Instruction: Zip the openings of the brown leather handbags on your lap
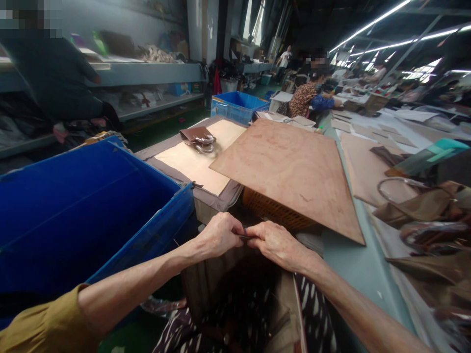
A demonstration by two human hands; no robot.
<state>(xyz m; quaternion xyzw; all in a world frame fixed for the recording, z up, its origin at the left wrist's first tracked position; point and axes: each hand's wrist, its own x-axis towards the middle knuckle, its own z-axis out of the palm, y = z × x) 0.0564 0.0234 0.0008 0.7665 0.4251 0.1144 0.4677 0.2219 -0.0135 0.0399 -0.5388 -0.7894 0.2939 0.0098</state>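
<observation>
A brown handbag [206, 284] rests open on my lap, its dark inside facing me. At its far upper edge my left hand [222, 235] is closed in a pinch, thumb against fingers. My right hand [274, 241] pinches the same edge from the other side, the fingertips of both hands almost touching. Between them shows a small dark piece, too small to name. A plastic-wrapped handle [164, 306] hangs at the bag's left side. Deep shadow hides most of the bag's interior.
To the left stands a large blue bin [147, 230]. Ahead, a wooden board [287, 166] lies over an orange crate [275, 208]. A folded brown bag [198, 137] sits on a pale sheet [172, 159]. More brown bags [434, 206] cover the right-hand table. Other people work farther off.
</observation>
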